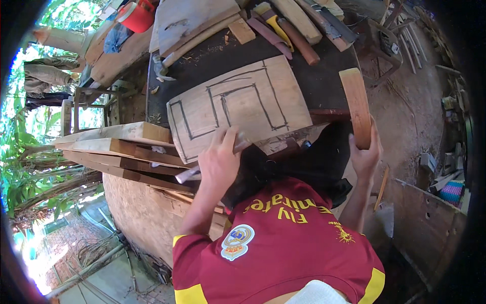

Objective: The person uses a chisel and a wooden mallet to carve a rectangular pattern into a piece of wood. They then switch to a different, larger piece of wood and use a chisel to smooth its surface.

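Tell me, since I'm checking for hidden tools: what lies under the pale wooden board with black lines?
A black tabletop shows past the far and right edges of the board, apparently supporting it. Whatever lies directly beneath is covered from view.

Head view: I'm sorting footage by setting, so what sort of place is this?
Probably an informal woodworking shop: a claw hammer lies on a dark table, wooden planks are stacked at the left, and a flat board bears black drawn outlines.
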Tool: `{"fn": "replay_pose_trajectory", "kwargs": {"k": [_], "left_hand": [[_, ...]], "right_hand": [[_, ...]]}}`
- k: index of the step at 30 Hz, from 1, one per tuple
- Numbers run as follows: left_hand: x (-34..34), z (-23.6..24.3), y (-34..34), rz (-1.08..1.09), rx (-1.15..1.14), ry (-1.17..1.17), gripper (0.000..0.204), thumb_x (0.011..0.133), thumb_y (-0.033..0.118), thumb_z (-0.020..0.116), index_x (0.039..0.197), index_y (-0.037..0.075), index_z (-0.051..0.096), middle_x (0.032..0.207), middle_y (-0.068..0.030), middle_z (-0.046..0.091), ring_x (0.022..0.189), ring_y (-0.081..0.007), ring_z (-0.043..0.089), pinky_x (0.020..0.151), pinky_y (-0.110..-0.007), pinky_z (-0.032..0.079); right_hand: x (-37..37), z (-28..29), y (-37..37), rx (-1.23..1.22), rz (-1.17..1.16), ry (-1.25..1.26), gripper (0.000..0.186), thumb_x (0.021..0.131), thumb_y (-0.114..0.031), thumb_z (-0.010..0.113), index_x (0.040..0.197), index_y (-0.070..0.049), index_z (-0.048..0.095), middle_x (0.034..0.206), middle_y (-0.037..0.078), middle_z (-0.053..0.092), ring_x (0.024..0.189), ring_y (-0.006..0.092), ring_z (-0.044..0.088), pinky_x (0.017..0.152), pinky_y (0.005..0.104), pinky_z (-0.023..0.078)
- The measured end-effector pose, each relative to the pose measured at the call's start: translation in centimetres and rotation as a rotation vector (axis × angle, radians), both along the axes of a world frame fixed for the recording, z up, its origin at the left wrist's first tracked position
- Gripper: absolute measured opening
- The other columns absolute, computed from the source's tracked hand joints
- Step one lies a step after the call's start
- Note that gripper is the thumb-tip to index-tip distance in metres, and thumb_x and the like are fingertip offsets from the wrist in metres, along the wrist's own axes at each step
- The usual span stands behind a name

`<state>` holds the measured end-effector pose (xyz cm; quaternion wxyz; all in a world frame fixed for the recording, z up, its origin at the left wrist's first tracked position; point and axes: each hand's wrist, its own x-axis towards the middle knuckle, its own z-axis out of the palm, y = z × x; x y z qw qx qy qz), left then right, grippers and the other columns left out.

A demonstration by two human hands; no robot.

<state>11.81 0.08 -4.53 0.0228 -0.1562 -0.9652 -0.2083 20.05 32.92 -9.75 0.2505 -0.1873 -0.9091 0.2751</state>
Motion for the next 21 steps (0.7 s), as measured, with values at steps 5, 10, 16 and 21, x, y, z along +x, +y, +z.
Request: {"fn": "replay_pose_trajectory", "kwargs": {"k": [5,10,16,21], "left_hand": [[-0.2,-0.4,-0.2,-0.116,-0.051,0.091,0.046,0.069,-0.004,0.064,0.113,0.009,0.060,0.121,-0.0118,0.062,0.089,-0.0324,0.066,0.072,-0.041,0.055],[0.0,2.2,-0.3,-0.170,-0.140,0.116,0.045,0.066,-0.006,0.061,0.109,0.007,0.063,0.111,-0.0124,0.068,0.086,-0.0323,0.067,0.073,-0.040,0.054],[-1.4,10.0,0.5,-0.157,-0.169,0.142,0.036,0.067,-0.006,0.062,0.100,0.009,0.068,0.092,-0.0144,0.069,0.085,-0.0347,0.067,0.073,-0.040,0.053],[-4.6,11.1,0.6,-0.072,-0.172,0.370,0.033,0.069,-0.002,0.064,0.099,0.010,0.066,0.085,-0.0164,0.067,0.083,-0.0381,0.064,0.072,-0.046,0.050]], "right_hand": [[-0.4,-0.2,-0.7,-0.180,0.033,-0.011,0.063,0.076,-0.006,0.073,0.135,-0.003,0.050,0.123,0.020,0.062,0.113,0.0339,0.061,0.093,0.0399,0.049],[-0.3,-0.8,-0.3,-0.232,0.121,-0.021,0.061,0.075,-0.008,0.075,0.132,-0.003,0.051,0.115,0.021,0.064,0.107,0.0333,0.064,0.091,0.0402,0.050],[1.1,-1.9,0.2,-0.325,0.186,-0.094,0.065,0.075,-0.006,0.073,0.135,-0.005,0.049,0.123,0.020,0.061,0.114,0.0344,0.060,0.094,0.0414,0.048],[2.0,-4.0,0.3,-0.314,0.192,-0.068,0.066,0.076,-0.006,0.073,0.137,-0.006,0.047,0.127,0.019,0.058,0.117,0.0349,0.058,0.096,0.0427,0.047]]}}
